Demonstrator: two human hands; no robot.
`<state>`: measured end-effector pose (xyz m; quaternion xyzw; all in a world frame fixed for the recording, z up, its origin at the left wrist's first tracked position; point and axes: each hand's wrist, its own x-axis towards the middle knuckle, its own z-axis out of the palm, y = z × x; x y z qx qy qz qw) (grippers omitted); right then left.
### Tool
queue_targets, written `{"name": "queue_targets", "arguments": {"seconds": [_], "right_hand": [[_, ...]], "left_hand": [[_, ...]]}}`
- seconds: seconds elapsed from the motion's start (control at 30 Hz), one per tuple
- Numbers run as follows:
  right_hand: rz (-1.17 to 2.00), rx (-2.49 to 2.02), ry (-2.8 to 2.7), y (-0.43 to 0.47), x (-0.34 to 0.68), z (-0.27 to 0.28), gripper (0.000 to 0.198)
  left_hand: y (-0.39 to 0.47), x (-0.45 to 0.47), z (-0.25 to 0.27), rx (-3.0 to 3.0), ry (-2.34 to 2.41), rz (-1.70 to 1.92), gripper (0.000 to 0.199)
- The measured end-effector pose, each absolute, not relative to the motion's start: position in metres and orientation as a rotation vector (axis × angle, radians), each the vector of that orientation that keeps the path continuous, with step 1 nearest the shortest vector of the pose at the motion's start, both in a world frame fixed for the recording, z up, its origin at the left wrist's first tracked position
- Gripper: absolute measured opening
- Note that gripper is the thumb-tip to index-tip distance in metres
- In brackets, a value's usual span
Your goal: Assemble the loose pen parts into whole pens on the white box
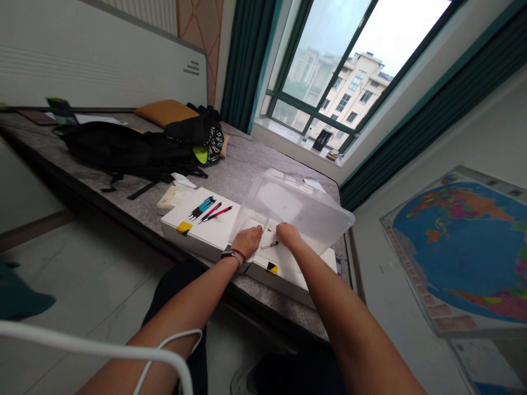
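My left hand (pixel 247 241), with a watch and a red band at its wrist, is closed in a pinch over the white boxes. Close by on its right, my right hand (pixel 288 235) is closed too. A thin, small piece seems to lie between the fingertips, too small to name. Just below the hands is a short black-and-white pen-like part (pixel 270 244). A translucent plastic bin (pixel 300 206) lies tipped behind and around the hands. On the left white box (pixel 222 216) rest several pens (pixel 201 207), blue-and-black and red-and-black.
A tissue pack (pixel 167 202) sits left of the boxes. Farther back on the grey bed surface (pixel 242 156) lie a black backpack (pixel 119 148) and an orange cushion (pixel 164 112). A white cable (pixel 102 344) crosses the lower left. To the right hangs a world map (pixel 473 247).
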<state>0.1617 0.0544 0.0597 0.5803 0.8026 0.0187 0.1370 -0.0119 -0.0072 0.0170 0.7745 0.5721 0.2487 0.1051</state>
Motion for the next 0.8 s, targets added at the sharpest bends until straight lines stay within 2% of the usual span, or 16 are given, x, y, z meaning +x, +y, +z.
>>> {"name": "queue_targets", "arguments": {"seconds": [0.3,0.4,0.47,0.6,0.67,0.73,0.8], "right_hand": [[-0.002,1.615,2.361,0.054,0.157,0.063,0.024],[-0.108,1.878,2.515,0.05,0.163,0.068,0.018],[-0.373,2.245,2.61,0.045,0.171,0.068,0.015],[-1.33,2.89,2.44,0.024,0.186,0.065,0.02],[-1.667,3.056,2.316,0.014,0.191,0.068,0.022],[-1.801,3.134,2.28,0.008,0.194,0.076,0.028],[-1.763,3.116,2.366,0.009,0.197,0.089,0.038]], "left_hand": [[-0.007,-0.012,0.016,2.26,1.661,0.752,0.036],[-0.006,-0.012,0.016,2.284,1.652,0.772,0.036],[-0.005,-0.012,0.016,2.292,1.646,0.775,0.036],[-0.006,-0.012,0.018,2.264,1.653,0.751,0.036],[-0.007,-0.012,0.019,2.253,1.662,0.742,0.036],[-0.008,-0.012,0.018,2.254,1.669,0.741,0.036],[-0.008,-0.012,0.018,2.271,1.668,0.748,0.037]]}}
